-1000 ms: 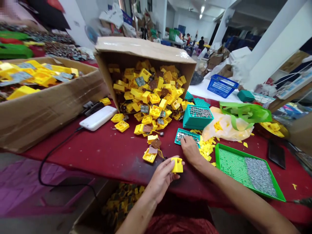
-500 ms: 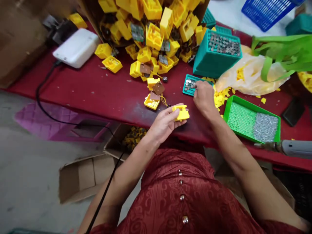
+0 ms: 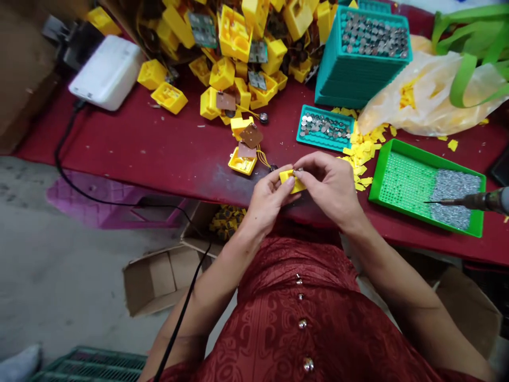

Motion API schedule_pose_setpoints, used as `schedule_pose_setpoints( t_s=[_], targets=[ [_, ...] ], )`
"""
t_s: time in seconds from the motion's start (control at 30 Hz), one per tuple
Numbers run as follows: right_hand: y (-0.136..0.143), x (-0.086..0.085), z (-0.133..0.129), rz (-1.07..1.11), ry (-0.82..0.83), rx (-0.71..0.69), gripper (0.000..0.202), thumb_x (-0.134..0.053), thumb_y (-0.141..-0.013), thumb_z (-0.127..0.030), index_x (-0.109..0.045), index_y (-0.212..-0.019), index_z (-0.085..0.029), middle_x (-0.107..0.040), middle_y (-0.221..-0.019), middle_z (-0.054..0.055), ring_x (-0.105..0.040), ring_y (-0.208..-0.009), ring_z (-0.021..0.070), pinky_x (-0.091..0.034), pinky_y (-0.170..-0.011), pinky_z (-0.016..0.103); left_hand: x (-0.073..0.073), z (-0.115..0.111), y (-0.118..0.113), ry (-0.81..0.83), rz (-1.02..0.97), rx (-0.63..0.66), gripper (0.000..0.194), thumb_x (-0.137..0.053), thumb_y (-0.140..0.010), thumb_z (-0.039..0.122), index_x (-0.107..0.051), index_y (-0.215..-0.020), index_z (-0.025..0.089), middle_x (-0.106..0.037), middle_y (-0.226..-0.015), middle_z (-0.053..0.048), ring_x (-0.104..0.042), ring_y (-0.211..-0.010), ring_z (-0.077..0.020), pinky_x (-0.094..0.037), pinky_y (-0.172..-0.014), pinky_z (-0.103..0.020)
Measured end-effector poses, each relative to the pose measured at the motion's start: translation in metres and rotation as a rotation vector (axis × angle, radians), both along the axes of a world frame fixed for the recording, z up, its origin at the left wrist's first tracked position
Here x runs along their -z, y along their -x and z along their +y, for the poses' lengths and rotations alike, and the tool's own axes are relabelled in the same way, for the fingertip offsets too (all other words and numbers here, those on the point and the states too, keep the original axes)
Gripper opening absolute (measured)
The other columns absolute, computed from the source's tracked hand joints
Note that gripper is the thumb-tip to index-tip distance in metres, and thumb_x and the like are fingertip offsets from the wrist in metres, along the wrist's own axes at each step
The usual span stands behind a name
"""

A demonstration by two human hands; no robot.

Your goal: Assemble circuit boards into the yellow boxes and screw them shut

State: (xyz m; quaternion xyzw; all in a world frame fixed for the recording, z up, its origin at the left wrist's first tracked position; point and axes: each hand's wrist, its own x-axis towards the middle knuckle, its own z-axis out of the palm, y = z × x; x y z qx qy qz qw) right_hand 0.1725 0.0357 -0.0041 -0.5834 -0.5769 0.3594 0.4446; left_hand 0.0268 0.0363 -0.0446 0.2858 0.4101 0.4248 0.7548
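My left hand (image 3: 270, 197) is closed around a small yellow casing (image 3: 287, 177) near the table's front edge. The fingertips of my right hand (image 3: 330, 185) pinch a tiny metallic piece (image 3: 297, 172) at the casing's upper side; its shape is too small to make out. Beyond my right hand lies a shallow teal tray (image 3: 324, 140) with rows of round metal cells. An open yellow case (image 3: 242, 163) with brown boards and yellow wires sits to the left of my hands.
A heap of yellow casings (image 3: 235, 33) is at the back. Stacked teal trays (image 3: 350, 77), a plastic bag (image 3: 427, 109) and yellow flat pieces (image 3: 361, 151) stand right of it. A green screw tray (image 3: 409, 183) and screwdriver (image 3: 481, 201) are at the right, a white box (image 3: 105, 74) left.
My right hand has come back from the teal tray to the yellow casing in my left hand. The view has shifted, with the screwdriver's tip now over the green tray.
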Motion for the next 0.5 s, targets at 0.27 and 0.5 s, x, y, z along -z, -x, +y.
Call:
schedule_pose_setpoints(
  t_s=[0.27, 0.5],
  targets=[
    [-0.006, -0.009, 0.005, -0.208, 0.120, -0.059, 0.017, -0.065, -0.081, -0.008, -0.078, -0.090, -0.016, -0.078, -0.086, 0.001, -0.067, -0.076, 0.0120, -0.048, -0.076, 0.028, 0.004, -0.002, -0.003, -0.136, 0.106, -0.043, 0.055, -0.091, -0.080, 0.040, -0.073, -0.127, 0.017, -0.078, -0.125, -0.010, -0.074, -0.112, -0.0209, -0.063, -0.102, -0.036],
    [-0.007, -0.002, 0.012, -0.125, 0.128, -0.026, 0.008, -0.071, -0.078, -0.012, -0.073, -0.084, -0.017, -0.073, -0.078, -0.002, -0.061, -0.069, 0.0107, -0.046, -0.072, 0.028, -0.003, -0.004, 0.001, -0.143, 0.127, -0.019, 0.055, -0.093, -0.077, 0.031, -0.073, -0.127, 0.020, -0.077, -0.131, -0.009, -0.072, -0.121, -0.0217, -0.059, -0.107, -0.033]
  ],
)
